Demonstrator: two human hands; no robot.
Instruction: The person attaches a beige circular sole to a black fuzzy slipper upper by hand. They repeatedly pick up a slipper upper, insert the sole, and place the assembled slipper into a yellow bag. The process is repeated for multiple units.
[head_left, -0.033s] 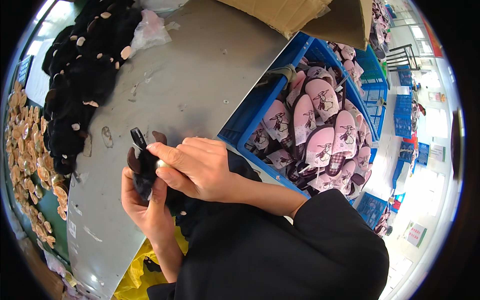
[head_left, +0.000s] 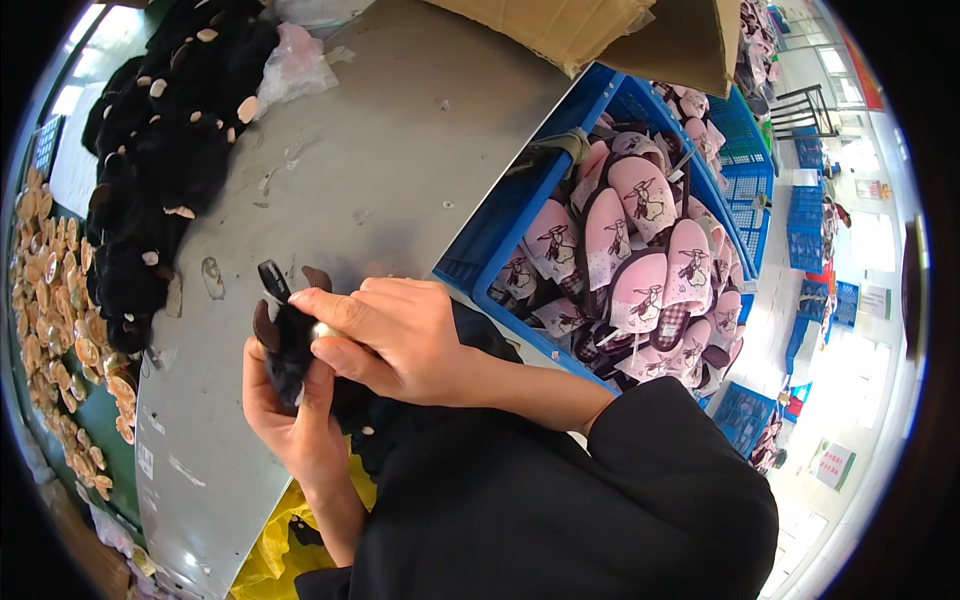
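Observation:
A small black plush piece (head_left: 287, 352) with brown ear-like flaps (head_left: 266, 326) is pinched in my left hand (head_left: 296, 425), between thumb and fingers. My right hand (head_left: 395, 340) is closed over its upper right side, index finger and thumb pressed together around a small shiny, rounded thing (head_left: 320, 330). A flat black strip-like end (head_left: 272, 281) sticks up past my right index fingertip; whether it belongs to the shiny thing or to the plush cannot be made out. Both hands are above the near part of the grey metal table (head_left: 370, 150).
A heap of black plush pieces (head_left: 170, 130) lies on the table's far left. Beyond it are many tan round pieces (head_left: 50, 265). At the right stands a blue crate (head_left: 510, 235) of pink slippers (head_left: 645, 195). A cardboard box (head_left: 540, 30) overhangs the far edge; a yellow bag (head_left: 265, 560) is below.
The black strip-like end has tipped slightly, and the shiny thing shows a little more between my right finger and thumb. My hands have barely moved.

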